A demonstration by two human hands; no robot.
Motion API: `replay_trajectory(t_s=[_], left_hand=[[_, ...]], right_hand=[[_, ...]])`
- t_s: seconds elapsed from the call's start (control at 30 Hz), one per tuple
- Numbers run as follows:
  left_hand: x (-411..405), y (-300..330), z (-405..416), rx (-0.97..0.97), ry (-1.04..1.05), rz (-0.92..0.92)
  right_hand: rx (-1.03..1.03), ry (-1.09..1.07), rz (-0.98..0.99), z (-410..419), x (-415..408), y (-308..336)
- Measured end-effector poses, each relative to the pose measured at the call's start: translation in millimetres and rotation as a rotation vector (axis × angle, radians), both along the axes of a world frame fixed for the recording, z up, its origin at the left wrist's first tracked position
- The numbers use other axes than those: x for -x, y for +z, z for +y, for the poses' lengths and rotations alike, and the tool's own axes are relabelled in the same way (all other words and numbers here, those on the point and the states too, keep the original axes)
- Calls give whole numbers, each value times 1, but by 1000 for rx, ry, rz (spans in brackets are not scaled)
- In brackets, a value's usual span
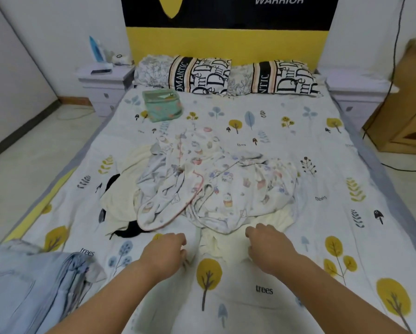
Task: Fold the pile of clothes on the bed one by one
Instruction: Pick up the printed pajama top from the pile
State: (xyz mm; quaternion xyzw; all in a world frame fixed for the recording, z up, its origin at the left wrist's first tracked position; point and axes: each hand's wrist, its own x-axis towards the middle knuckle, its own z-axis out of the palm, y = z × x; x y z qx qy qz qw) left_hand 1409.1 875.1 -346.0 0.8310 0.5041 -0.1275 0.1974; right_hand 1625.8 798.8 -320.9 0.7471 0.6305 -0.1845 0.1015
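The pile of clothes (pixel 202 184) lay heaped mid-bed, unfolded: a cupcake-print garment (pixel 240 189) on top, a grey-white piece with pink trim (pixel 168 201) draped over its left side, cream cloth (pixel 120 196) and something black (pixel 129 231) poking out beneath. A pale cream garment (pixel 214 247) trailed from the pile's near edge toward the person. Both hands were at that edge. The left hand (pixel 164 254) had fingers curled, apparently pinching white fabric at its fingertips (sheet or garment, hard to tell). The right hand (pixel 268 244) sat knuckles-up with fingers bent onto the cream piece; whether it actually gripped it, I could not tell. Looked like the pick-up step for one item, nothing spread flat yet. Next move would call for drawing that cream piece clear of the heap onto bare sheet and smoothing it. Folded denim (pixel 28 285) sat at the bed's near-left corner. Further out: a green pouch (pixel 162 106), two lettered pillows (pixel 199 75), a nightstand (pixel 103 85).
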Motion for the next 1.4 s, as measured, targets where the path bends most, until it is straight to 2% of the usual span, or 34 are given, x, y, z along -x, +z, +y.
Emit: replay_trajectory(t_s=[0.3, 0.43, 0.57, 0.67, 0.77, 0.83, 0.9, 0.93, 1.03, 1.1, 1.17, 1.27, 1.4], left_hand=[[6, -84, 80, -62, 78, 66], [-10, -112, 107, -156, 197, -79], [-32, -140, 132, -233, 189, -164], [-43, -152, 148, -205, 237, -155], [-47, -140, 146, -104, 333, -284], [-45, -122, 135, -81, 318, -425], [-42, -94, 119, -86, 286, -617], [-42, -77, 109, -85, 274, -694], [-41, -20, 82, 1, 279, -865], [-40, 21, 67, 125, 306, -994], [-42, 59, 56, 167, 295, -1043], [-46, 108, 40, 170, 235, -1036], [-41, 157, 29, 130, 170, -1013]], right_hand=[[-173, 79, -84, 91, 23, -105], [-177, 81, -163, 111, 29, -138], [-132, 101, -243, 113, 35, -160], [-106, 122, -245, 109, 35, -165], [-77, 122, -211, 104, 34, -158], [-70, 92, -134, 100, 34, -148], [-132, -4, 61, 97, 36, -133], [-183, -92, 238, 97, 39, -121], [-314, -305, 1035, 98, 54, -69], [-334, -298, 1321, 99, 63, -37], [-368, -284, 1357, 97, 70, -2], [-500, -327, 1155, 87, 70, 47], [-474, -405, 961, 67, 58, 108]])
